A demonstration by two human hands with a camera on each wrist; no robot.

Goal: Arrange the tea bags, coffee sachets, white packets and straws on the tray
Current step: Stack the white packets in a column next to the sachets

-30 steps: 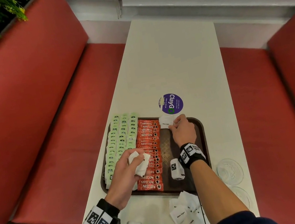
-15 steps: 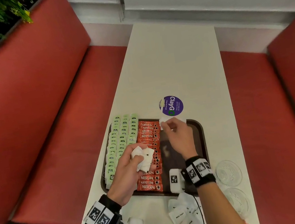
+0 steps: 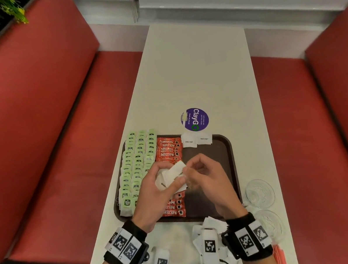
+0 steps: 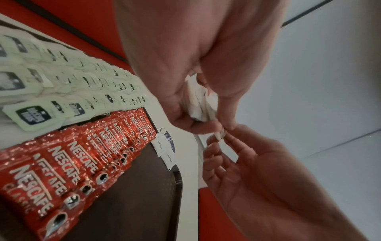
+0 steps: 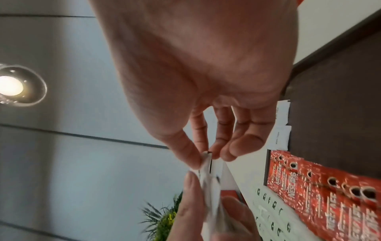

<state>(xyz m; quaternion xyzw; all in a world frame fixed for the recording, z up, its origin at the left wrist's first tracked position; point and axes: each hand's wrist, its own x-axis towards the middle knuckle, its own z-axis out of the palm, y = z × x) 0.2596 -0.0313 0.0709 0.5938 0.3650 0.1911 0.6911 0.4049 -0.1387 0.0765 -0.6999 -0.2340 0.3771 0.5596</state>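
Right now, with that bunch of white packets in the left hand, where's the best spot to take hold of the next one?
Probably its free end. The white packets fan out of the left hand toward the right hand, whose thumb and forefinger already pinch that edge in the wrist views. Coming from the right, a pinch across the thin flat edge should slide one packet out.

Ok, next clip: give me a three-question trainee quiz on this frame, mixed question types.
1. True or false: two white packets already lie at the far edge of the tray.
2. Multiple choice: what does the left hand hold? A) a coffee sachet B) a bunch of white packets C) a straw
3. Fill in: the red coffee sachets lie in a column between the green ____ and the bare part of the tray.

Key
1. True.
2. B; the right hand pinches one packet from that bunch.
3. tea bags.
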